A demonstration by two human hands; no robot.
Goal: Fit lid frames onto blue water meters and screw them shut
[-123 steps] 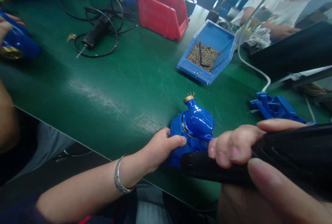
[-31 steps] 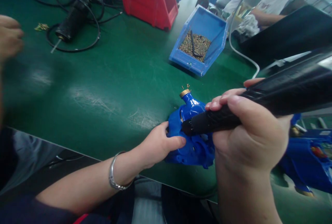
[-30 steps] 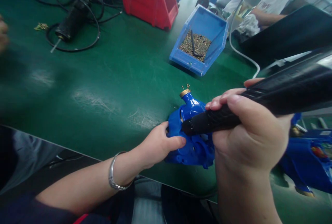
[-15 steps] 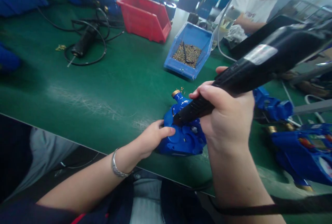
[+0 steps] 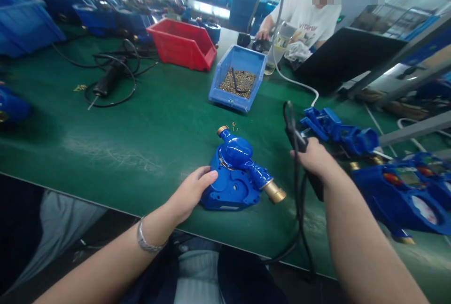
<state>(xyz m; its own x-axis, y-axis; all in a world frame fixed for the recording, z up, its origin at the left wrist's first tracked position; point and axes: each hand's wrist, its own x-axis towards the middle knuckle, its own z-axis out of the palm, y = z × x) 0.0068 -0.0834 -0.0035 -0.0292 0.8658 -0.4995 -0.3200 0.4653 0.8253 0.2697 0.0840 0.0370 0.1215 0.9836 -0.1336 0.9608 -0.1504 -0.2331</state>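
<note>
Blue and brass-ended, the meter body (image 5: 237,172) lies on the green mat (image 5: 148,120) near its front edge. The left hand (image 5: 192,192) rests on the body's left flank, fingers together, thumb on top. Just right, clear of the body, the right hand (image 5: 314,163) is clamped round a black driver (image 5: 298,142), its cord looping down off the mat's edge. Beyond lie loose screws (image 5: 233,127), then a blue bin (image 5: 237,77) of screws and a red bin (image 5: 181,43). A seated person (image 5: 306,10) works farthest back.
</note>
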